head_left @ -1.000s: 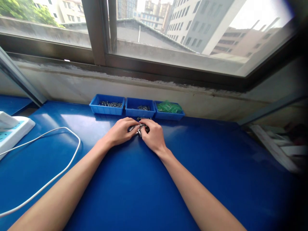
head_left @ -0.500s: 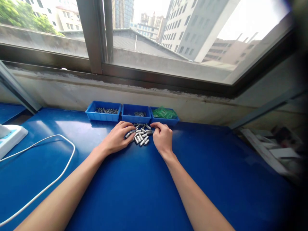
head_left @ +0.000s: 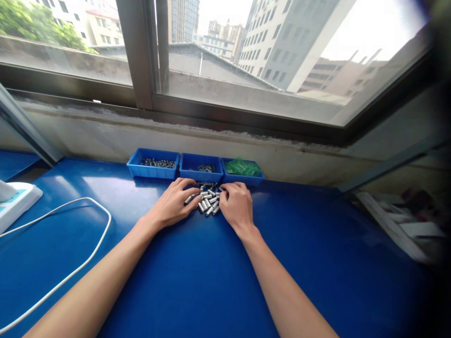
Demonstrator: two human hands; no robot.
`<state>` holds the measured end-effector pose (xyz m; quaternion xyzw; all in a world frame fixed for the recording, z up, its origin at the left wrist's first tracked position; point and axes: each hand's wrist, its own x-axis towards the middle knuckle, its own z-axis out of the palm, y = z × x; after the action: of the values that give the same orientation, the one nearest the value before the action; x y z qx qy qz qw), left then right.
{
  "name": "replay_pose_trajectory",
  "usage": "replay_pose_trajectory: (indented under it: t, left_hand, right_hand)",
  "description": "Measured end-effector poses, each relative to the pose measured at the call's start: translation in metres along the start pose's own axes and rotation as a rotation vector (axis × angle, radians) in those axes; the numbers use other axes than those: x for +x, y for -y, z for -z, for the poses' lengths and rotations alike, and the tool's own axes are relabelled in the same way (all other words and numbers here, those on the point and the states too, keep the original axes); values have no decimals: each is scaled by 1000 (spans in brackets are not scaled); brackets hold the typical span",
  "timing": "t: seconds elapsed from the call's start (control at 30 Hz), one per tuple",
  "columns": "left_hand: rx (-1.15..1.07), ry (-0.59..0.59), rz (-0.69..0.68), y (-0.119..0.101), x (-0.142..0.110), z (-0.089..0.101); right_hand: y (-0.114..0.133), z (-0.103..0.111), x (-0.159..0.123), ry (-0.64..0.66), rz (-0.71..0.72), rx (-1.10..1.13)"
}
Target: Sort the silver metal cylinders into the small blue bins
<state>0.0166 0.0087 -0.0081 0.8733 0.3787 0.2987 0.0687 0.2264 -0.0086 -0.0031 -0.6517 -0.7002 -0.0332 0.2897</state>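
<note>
A loose pile of short metal cylinders (head_left: 208, 203) lies on the blue tabletop (head_left: 190, 281) between my two hands. My left hand (head_left: 178, 201) rests at the pile's left side, fingers apart and curved around some of the pieces. On the opposite side, my right hand (head_left: 237, 203) touches the pile's edge with bent fingers, thumb and forefinger slightly apart. Neither hand visibly lifts a piece. Just behind the pile stands the middle blue bin (head_left: 200, 176), with a few small metal parts in it.
The left blue bin (head_left: 151, 172) holds many small metal parts. Green plastic bags (head_left: 242, 167) fill the right blue bin (head_left: 248, 180). A white cable (head_left: 104, 234) curves across the left of the table near a white power strip (head_left: 24, 202). A window (head_left: 246, 108) rises behind.
My right hand has come down and inward against the pile's right edge, its forefinger lower than before. The left hand stays nearly in place, and the view has shifted slightly.
</note>
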Motion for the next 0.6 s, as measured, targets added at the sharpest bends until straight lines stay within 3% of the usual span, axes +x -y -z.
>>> replay_pose_trajectory:
  t: [0.6]
  left_hand:
    - [-48, 2, 8, 1, -1, -2]
  right_hand:
    - [8, -1, -2, 111, 81, -5]
